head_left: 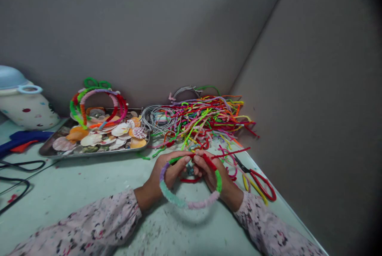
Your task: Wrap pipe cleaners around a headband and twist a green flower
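A multicoloured fuzzy ring (204, 202) is held above the tabletop (167, 234), in from its right edge, its far side pinched between closed thumb and fingertips of the left hand (172, 170) and right hand (208, 174). Red-handled scissors (252, 171) are laid beside that edge. Toward the far edge, a shell-filled metal tray (98, 154) is set left of heaped coloured pipe cleaners (205, 117).
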### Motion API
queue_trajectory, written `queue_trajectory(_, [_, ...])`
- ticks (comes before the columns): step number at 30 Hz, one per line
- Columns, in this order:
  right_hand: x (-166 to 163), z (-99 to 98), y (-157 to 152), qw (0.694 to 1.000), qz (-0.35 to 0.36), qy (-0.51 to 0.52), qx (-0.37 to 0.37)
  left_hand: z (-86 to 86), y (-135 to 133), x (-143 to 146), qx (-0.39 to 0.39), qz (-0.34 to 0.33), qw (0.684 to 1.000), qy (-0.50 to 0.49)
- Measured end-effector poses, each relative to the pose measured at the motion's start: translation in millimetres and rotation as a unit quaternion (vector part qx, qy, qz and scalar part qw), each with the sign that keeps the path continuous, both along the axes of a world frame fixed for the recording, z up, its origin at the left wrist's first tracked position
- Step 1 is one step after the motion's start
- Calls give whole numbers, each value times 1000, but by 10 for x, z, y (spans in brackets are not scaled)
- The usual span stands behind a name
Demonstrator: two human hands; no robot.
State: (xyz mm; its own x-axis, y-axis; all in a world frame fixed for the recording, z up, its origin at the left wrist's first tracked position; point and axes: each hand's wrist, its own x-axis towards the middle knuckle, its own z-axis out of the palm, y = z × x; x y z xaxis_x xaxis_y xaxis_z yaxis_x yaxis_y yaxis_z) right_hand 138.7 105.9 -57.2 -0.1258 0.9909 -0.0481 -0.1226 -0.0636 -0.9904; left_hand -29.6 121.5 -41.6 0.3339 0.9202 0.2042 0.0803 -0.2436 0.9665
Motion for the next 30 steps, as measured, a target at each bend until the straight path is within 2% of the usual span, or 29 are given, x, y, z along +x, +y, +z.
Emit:
queue_trajectory(7, [4,-3,-9,1000,5,-11,9,58,-30,-25,76,1,997,29])
queue_trajectory(10, [10,-2,-16,1000,17,1,7,51,-34,-24,78,-4,996,31])
queue_trajectory(12, [14,-13,-13,1000,24,6,5,31,-30,-16,49,-4,999,18])
queue_trajectory(15, [9,-14,-11,1000,19,11,3,-11,-4,7,-42,-10,999,-27])
queue_trajectory(20, [-19,84,-42,1000,-3,-9,1,-60,46,38,-190,-23,974,-124])
queue_trajectory(22, [-27,112,-50,999,-19,-31,10,-74,51,39,-211,-33,965,-151])
queue_trajectory(26, [-33,85,-43,996,-53,-66,34,-134,60,31,-206,-29,958,-197])
queue_trajectory(30, [-37,26,-35,991,-76,-95,53,-163,74,26,-232,-4,954,-188])
